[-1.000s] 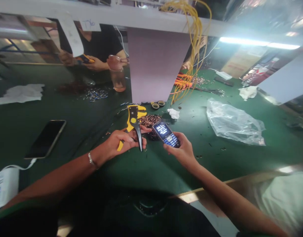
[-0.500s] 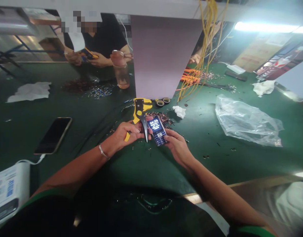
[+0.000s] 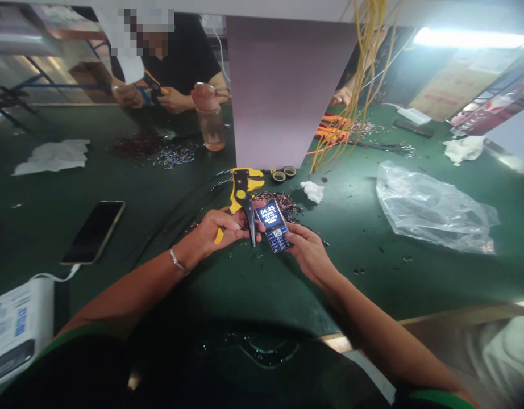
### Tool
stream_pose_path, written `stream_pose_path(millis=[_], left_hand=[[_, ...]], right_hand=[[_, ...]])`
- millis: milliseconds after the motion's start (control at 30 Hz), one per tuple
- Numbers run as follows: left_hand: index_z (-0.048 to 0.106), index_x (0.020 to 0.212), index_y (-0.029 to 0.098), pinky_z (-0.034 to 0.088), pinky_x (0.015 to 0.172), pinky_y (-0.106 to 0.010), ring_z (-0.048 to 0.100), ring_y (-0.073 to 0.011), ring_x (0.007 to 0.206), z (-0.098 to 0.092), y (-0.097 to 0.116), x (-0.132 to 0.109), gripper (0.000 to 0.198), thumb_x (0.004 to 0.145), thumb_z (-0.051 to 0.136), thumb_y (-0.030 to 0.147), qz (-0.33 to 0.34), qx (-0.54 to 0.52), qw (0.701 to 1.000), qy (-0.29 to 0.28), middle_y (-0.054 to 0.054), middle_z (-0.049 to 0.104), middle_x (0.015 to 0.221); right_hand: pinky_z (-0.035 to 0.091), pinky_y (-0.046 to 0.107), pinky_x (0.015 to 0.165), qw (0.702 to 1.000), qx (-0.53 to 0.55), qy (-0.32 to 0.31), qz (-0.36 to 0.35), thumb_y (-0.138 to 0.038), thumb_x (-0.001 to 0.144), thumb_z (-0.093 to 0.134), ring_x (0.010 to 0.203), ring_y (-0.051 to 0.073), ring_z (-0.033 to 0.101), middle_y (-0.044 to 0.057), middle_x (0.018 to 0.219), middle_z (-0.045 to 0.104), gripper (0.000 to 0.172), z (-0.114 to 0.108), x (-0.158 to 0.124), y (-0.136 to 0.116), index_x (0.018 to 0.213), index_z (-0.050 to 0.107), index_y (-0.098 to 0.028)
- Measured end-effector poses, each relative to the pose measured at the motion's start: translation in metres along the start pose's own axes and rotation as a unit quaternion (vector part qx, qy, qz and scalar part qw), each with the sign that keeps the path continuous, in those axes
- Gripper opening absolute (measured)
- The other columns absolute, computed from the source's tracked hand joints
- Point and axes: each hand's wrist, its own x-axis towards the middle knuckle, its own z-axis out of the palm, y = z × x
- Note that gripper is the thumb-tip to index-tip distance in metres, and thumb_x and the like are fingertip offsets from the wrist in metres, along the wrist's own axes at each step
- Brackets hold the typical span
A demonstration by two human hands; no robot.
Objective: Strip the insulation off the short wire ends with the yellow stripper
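My left hand (image 3: 223,230) is closed around a yellow and black wire stripper (image 3: 241,195), its jaws pointing away from me. Between my hands is a keypad mobile phone (image 3: 271,222) with a lit screen reading 04:33. My right hand (image 3: 307,245) grips the phone's lower right edge, thumb by the keys. Fingertips of my left hand touch the phone's left side. Just behind it, a heap of short wire pieces (image 3: 283,203) lies on the green table (image 3: 228,295).
Two black tape rolls (image 3: 284,174) and crumpled tissue (image 3: 312,192) lie near the pillar (image 3: 279,96). A smartphone (image 3: 94,232) is cabled to a white power bank (image 3: 21,326). Plastic bag (image 3: 435,213) at right, bottle (image 3: 211,128) behind. Yellow wires (image 3: 368,85) hang down. A co-worker (image 3: 181,62) sits opposite.
Both hands keep the wire stripper and phone almost still. The view has shifted slightly. Across the table, the co-worker's hands have moved a little with their tool.
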Motion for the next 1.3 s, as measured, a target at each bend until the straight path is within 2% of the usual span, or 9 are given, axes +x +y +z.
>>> stream_pose_path(millis=[533,867,1133,1300], left_hand=[[0.054,0.14,0.009,0.047,0.086,-0.05,0.068,-0.0328,0.092,-0.0005,0.0014,-0.0016,0.08,0.06,0.055,0.013,-0.014,-0.003,1.0,-0.001,-0.015,0.074,0.095],[0.058,0.138,0.009,0.048,0.087,-0.049,0.069,-0.0333,0.092,-0.0047,-0.001,-0.0003,0.079,0.058,0.055,0.013,-0.011,-0.014,1.0,0.006,-0.015,0.076,0.094],[0.058,0.137,0.01,0.048,0.085,-0.049,0.07,-0.0322,0.088,-0.0008,0.0005,-0.001,0.079,0.059,0.055,0.011,-0.009,-0.015,1.0,0.008,-0.013,0.076,0.091],[0.06,0.136,0.011,0.048,0.086,-0.05,0.07,-0.0322,0.088,-0.0007,-0.0008,-0.0009,0.077,0.059,0.055,0.011,-0.006,-0.024,1.0,0.005,-0.013,0.076,0.09]], right_hand=[[0.055,0.032,0.068,1.0,0.006,0.016,-0.005,-0.033,0.066,0.082,0.072,0.017,0.064,0.003,0.084,0.077,0.028,0.0024,0.0011,0.0002,0.09,0.079,-0.02],[0.055,0.034,0.07,1.0,0.023,0.009,-0.006,-0.033,0.067,0.084,0.073,0.017,0.064,0.002,0.085,0.077,0.026,0.002,0.0007,0.0027,0.09,0.08,-0.021],[0.054,0.033,0.067,1.0,0.026,0.017,-0.005,-0.033,0.066,0.085,0.074,0.018,0.064,0.002,0.085,0.077,0.029,0.0009,0.0006,0.0038,0.092,0.08,-0.021],[0.054,0.036,0.071,1.0,0.009,0.019,-0.005,-0.033,0.068,0.083,0.078,0.02,0.066,0.003,0.09,0.077,0.029,-0.0012,0.0009,0.0059,0.095,0.079,-0.022]])
